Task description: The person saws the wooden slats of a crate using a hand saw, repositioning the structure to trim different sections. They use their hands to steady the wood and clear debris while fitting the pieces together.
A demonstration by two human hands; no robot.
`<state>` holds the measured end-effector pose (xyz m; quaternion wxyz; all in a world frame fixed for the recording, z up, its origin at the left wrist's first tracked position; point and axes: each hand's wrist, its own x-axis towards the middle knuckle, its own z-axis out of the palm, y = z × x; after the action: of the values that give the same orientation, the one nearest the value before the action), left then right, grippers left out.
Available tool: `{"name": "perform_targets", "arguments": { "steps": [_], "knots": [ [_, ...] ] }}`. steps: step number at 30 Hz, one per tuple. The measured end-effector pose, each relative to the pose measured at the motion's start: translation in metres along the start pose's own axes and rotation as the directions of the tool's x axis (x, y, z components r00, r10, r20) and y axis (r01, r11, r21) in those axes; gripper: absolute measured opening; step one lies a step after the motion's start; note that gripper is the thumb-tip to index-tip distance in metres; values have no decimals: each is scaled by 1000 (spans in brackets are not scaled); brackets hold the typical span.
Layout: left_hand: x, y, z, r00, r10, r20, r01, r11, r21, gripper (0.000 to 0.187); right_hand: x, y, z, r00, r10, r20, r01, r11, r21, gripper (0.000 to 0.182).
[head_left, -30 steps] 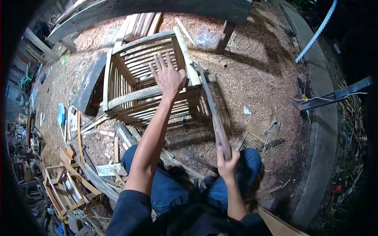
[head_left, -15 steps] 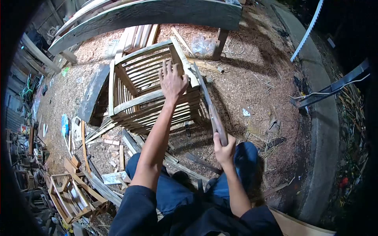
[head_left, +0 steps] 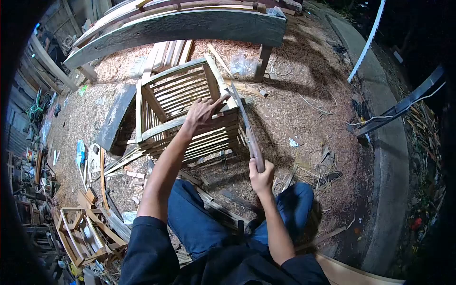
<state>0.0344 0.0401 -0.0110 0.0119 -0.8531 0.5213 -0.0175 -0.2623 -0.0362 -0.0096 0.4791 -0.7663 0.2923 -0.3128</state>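
Note:
A slatted wooden frame [head_left: 163, 128], shaped like a chair or crate, stands on the shavings-covered ground before me. Over its near rail, close to the right corner, is my left hand [head_left: 200, 113]. One digit of it stretches right toward the corner post [head_left: 231, 102], while the other fingers are bent and partly overlap the rail. My right hand [head_left: 262, 176] is closed around the brown handle of a long, narrow-bladed tool [head_left: 250, 135]. Its blade points forward and up, seen nearly edge-on, with the tip beside the frame's right corner.
A heavy timber beam [head_left: 190, 28] on legs spans the far side. Loose planks [head_left: 171, 54] lie beneath it. A dark board [head_left: 116, 116] leans left of the frame; a small wooden frame [head_left: 80, 235] sits lower left. At right are a toothed blade [head_left: 368, 45] and metal bar [head_left: 403, 109].
My left hand has shifted down and left, its spread fingers now bent with one digit pointing right. My right hand and the tool have moved slightly left.

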Motion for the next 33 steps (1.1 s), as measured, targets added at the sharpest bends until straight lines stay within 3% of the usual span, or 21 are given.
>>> {"name": "perform_targets", "arguments": {
  "steps": [3, 6, 7, 9, 11, 12, 15, 17, 19, 20, 23, 25, 27, 28, 29, 31, 33],
  "knots": [
    [6, 9, -5, 974, -156, 166, 142, 985, 95, 70, 0, 1, 0, 998, 54, 24, -54, 998, 16, 35],
    [4, 15, -19, 964, -165, 209, 149, 985, 92, 68, 0, 9, 4, 999, 38, 7, -38, 998, -47, 35],
    [3, 6, 0, 995, -23, -94, 35, 991, 132, 74, -1, 8, 5, 999, 33, 16, -33, 999, -35, 34],
    [4, 4, 13, 996, -12, -94, 33, 974, 223, 80, -1, 7, 5, 999, 23, 30, -23, 1000, -22, 34],
    [2, 3, 13, 973, 87, -214, -47, 981, 187, 85, 1, 8, 5, 1000, 2, -21, -2, 1000, 7, 39],
    [-1, 6, 5, 950, 138, -280, -128, 990, 55, 109, 1, 11, 5, 1000, 0, -21, 0, 1000, 10, 39],
    [-1, 5, 1, 938, 185, -294, -192, 981, 5, 111, 1, 18, 3, 999, -35, -38, 35, 999, -23, 38],
    [-1, 6, 1, 931, 177, -319, -209, 975, -69, 118, 0, 11, -2, 998, 28, 58, -27, 999, -18, 32],
    [0, 7, -7, 997, 72, -40, -78, 980, -183, 124, 0, 11, -1, 999, 4, 33, -3, 1000, -9, 32],
    [1, 7, -4, 997, 44, -64, -52, 989, -141, 129, 0, 12, 0, 1000, -23, 14, 24, 1000, -5, 33],
    [6, 13, -4, 999, -37, -2, 36, 992, -124, 118, 2, 6, -7, 996, 62, 69, -60, 997, -41, 33],
    [-5, 16, -11, 995, 29, -94, -42, 989, -139, 105, 1, -23, -20, 994, 54, 93, -47, 996, -81, 34],
    [0, 6, 5, 982, 125, -141, -114, 990, 87, 101, 3, -35, -22, 990, 55, 130, -50, 998, -37, 33],
    [5, -1, 18, 970, 171, -174, -176, 984, -11, 91, 3, -35, -20, 992, 42, 122, -39, 999, -27, 32],
    [16, -11, 41, 965, 205, -162, -159, 952, 262, 71, 5, -31, -18, 993, 40, 107, -39, 999, -10, 32],
    [20, -9, 33, 970, 207, -124, -194, 975, 111, 66, 13, -34, -13, 996, 46, 71, -46, 999, -3, 31],
    [25, -8, 37, 976, 201, -80, -152, 901, 406, 66, 24, -42, -8, 999, 9, 37, -9, 1000, 5, 30]
  ]
}}
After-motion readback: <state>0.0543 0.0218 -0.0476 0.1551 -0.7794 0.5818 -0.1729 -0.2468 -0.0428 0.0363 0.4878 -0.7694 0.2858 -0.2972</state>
